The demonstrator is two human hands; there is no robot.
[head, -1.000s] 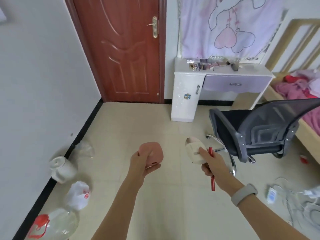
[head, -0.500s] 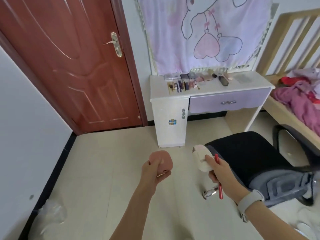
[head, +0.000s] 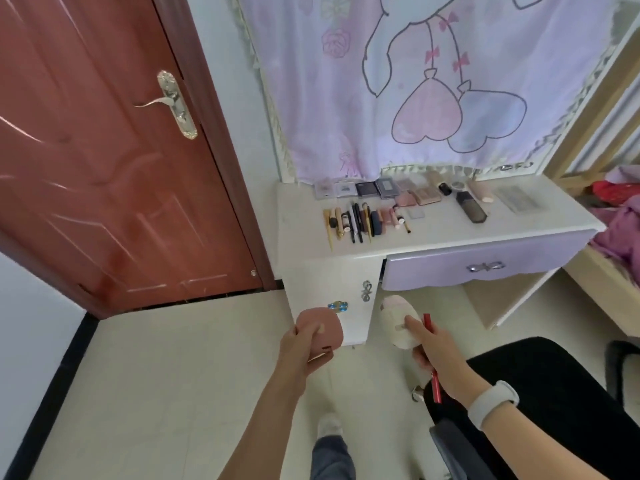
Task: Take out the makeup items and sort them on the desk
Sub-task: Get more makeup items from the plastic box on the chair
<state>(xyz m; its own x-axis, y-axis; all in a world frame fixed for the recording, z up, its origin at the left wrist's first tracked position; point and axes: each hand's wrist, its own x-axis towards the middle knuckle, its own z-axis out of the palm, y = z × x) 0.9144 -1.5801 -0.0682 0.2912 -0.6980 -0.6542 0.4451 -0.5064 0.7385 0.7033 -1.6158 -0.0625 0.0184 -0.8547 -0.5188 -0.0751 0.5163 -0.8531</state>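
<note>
At the bedroom vanity: a person stood before the white table (head: 304,244), both arms stretched forward over the tiled floor (head: 166,375).
Left hand: the left hand (head: 301,348) gripped a rounded dusty-pink compact (head: 323,329), thumb across its face, fingers curled beneath it.
Right hand: the right hand (head: 436,355) held a cream oval case (head: 394,322) with the thumb pressed on its front, and the same hand clasped a slim red pencil (head: 433,362) that ran down past the palm; a pale wristband (head: 491,403) circled the wrist.
Where the held items were: both cases hung in the air in front of the table's white cabinet door (head: 332,282), below the level of its top and apart from each other.
On the table: a row of pencils, brushes and tubes (head: 363,223) lay side by side near the front left; flat palettes (head: 367,188) were lined along the back edge; a dark rectangular bottle (head: 471,209) lay further right.
Below the top: a lilac drawer (head: 485,261) stood slightly open.
Around the room: a red-brown door (head: 104,168) stood to the left, a pink cartoon curtain (head: 415,81) hung behind the table, and a black chair (head: 554,393) sat under the right arm.
</note>
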